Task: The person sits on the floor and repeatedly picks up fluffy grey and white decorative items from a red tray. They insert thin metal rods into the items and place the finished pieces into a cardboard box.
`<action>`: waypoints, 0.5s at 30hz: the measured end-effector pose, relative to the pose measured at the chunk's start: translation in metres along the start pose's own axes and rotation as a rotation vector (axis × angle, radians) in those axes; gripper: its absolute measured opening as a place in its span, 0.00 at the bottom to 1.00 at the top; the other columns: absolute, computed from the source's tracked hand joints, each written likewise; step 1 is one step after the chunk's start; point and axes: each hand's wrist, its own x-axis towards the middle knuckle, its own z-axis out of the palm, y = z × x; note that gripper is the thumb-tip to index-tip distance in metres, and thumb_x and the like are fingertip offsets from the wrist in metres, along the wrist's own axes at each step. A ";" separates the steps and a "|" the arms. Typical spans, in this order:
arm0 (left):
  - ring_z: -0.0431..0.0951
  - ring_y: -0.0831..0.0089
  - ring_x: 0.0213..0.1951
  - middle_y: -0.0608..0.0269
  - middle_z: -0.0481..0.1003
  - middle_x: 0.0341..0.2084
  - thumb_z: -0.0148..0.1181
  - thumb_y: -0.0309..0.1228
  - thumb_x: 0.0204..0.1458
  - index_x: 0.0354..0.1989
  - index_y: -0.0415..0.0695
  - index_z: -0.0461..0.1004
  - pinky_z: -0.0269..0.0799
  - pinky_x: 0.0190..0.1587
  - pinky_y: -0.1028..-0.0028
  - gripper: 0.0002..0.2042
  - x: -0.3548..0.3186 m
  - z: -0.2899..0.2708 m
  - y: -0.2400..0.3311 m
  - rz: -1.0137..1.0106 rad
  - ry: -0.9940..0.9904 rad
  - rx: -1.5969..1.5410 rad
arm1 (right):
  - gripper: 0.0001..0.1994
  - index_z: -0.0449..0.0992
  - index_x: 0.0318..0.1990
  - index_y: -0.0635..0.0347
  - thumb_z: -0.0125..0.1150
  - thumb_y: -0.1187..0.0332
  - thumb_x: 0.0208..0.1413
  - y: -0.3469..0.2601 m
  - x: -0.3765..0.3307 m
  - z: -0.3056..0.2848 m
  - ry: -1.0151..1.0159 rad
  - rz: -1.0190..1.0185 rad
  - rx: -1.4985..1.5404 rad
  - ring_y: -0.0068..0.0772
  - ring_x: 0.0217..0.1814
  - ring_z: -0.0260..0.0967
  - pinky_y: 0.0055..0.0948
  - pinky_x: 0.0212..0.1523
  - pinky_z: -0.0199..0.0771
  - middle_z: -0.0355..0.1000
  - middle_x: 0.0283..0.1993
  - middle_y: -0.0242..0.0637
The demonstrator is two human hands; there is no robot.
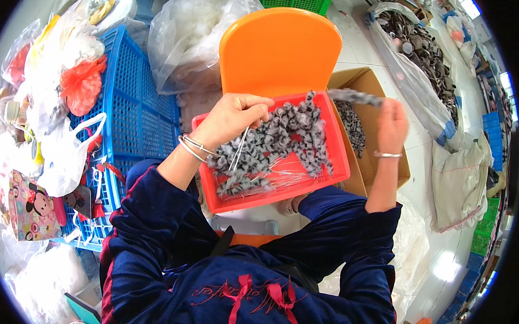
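Left hand (238, 115): near frame centre; fingers curled in, thumb and forefinger pinching thin pale wires (239, 148), which slant down over the tray.
Right hand (392, 125): right of centre; closed on one end of a grey-and-black fuzzy strip (358, 97) (motion-blurred, so finger placement cannot be told), the strip pointing left.
Blue crate (135, 94): left of frame, lattice walls, bags piled against its left side.
Red tray (336, 145): middle of frame, set askew, beneath the left hand.
Clear plastic bag (201, 36): upper centre-left, white fluffy stuff inside.
Orange chair back (280, 51): upper centre, directly above the tray.
Cardboard box (365, 78): right of centre, beside the tray, open; dark fuzzy material within.
Fuzzy pieces (276, 125): heaped across the tray, thickest toward its upper part.
Loose wires (288, 175): lower part of the tray, pale, partly under the pieces.
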 end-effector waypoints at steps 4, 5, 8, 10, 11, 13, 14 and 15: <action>0.75 0.82 0.30 0.65 0.79 0.32 0.50 0.25 0.59 0.51 0.33 0.76 0.73 0.36 0.81 0.15 0.002 0.000 -0.006 0.052 0.002 -0.023 | 0.13 0.76 0.43 0.64 0.56 0.61 0.64 0.035 0.022 -0.020 0.333 -0.046 -0.126 0.23 0.40 0.67 0.26 0.43 0.69 0.74 0.37 0.34; 0.75 0.82 0.30 0.64 0.79 0.33 0.49 0.24 0.59 0.51 0.33 0.76 0.73 0.37 0.81 0.15 0.002 0.000 -0.007 0.066 0.001 -0.016 | 0.13 0.76 0.43 0.64 0.56 0.61 0.64 0.025 0.012 -0.009 0.228 -0.098 -0.171 0.25 0.39 0.68 0.26 0.43 0.70 0.74 0.37 0.34; 0.76 0.82 0.32 0.63 0.79 0.35 0.48 0.24 0.61 0.55 0.37 0.74 0.73 0.36 0.81 0.16 0.001 0.007 -0.003 0.042 -0.053 -0.067 | 0.11 0.77 0.41 0.62 0.57 0.62 0.61 0.004 -0.024 0.031 -0.329 -0.073 -0.233 0.28 0.34 0.73 0.31 0.39 0.74 0.76 0.32 0.40; 0.77 0.82 0.31 0.62 0.79 0.37 0.49 0.26 0.62 0.60 0.40 0.70 0.74 0.35 0.82 0.18 0.000 0.010 -0.005 0.029 -0.083 -0.116 | 0.10 0.78 0.38 0.62 0.60 0.64 0.56 0.005 -0.046 0.058 -0.761 -0.068 -0.281 0.42 0.35 0.76 0.34 0.39 0.75 0.77 0.33 0.47; 0.77 0.81 0.32 0.61 0.79 0.37 0.49 0.26 0.62 0.60 0.40 0.69 0.74 0.35 0.82 0.18 0.000 0.011 -0.006 0.022 -0.071 -0.117 | 0.10 0.78 0.37 0.61 0.59 0.64 0.55 -0.003 -0.054 0.066 -0.929 -0.006 -0.305 0.46 0.36 0.76 0.35 0.40 0.75 0.77 0.34 0.48; 0.79 0.80 0.32 0.59 0.80 0.38 0.49 0.27 0.62 0.61 0.39 0.68 0.74 0.35 0.82 0.19 -0.002 0.014 -0.010 0.009 -0.043 -0.118 | 0.11 0.79 0.38 0.62 0.59 0.64 0.56 -0.006 -0.068 0.083 -1.009 0.019 -0.287 0.47 0.37 0.76 0.37 0.39 0.74 0.77 0.32 0.49; 0.80 0.80 0.33 0.59 0.80 0.38 0.49 0.28 0.62 0.59 0.38 0.69 0.74 0.35 0.82 0.18 -0.003 0.016 -0.010 -0.014 -0.057 -0.117 | 0.11 0.79 0.38 0.63 0.58 0.64 0.56 -0.008 -0.071 0.088 -1.003 -0.004 -0.260 0.46 0.36 0.76 0.37 0.39 0.74 0.76 0.31 0.49; 0.80 0.79 0.33 0.58 0.80 0.38 0.50 0.29 0.62 0.58 0.37 0.70 0.74 0.35 0.82 0.17 -0.003 0.019 -0.009 -0.038 -0.071 -0.115 | 0.11 0.79 0.38 0.64 0.58 0.64 0.56 -0.009 -0.073 0.091 -0.996 -0.027 -0.232 0.45 0.35 0.76 0.36 0.38 0.74 0.76 0.30 0.49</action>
